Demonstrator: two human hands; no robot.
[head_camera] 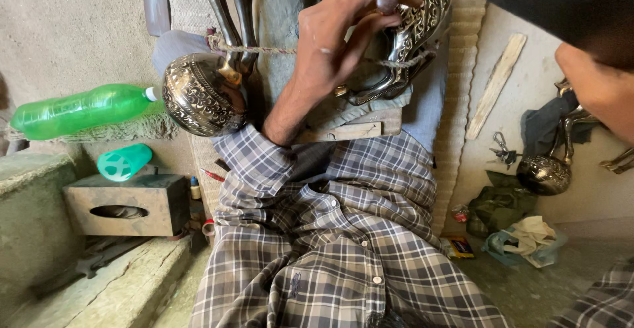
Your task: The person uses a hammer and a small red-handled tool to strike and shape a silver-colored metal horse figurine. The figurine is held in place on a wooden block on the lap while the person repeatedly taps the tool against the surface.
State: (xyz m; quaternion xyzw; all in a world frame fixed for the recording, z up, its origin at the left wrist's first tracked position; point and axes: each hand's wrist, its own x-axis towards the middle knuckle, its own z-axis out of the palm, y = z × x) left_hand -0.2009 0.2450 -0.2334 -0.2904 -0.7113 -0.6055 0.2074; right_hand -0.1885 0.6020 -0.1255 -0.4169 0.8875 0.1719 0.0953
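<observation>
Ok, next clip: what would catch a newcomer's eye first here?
Probably the engraved metal vessel tied with cord across the person's lap at top centre, with its round ornate knob at the left. The left hand presses on it. A green plastic bottle lies far left, and the right hand hovers at the right edge.

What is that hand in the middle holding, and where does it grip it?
The left hand rests on the engraved metal vessel, fingers curled over its upper edge. The right hand holds nothing visible.
</observation>
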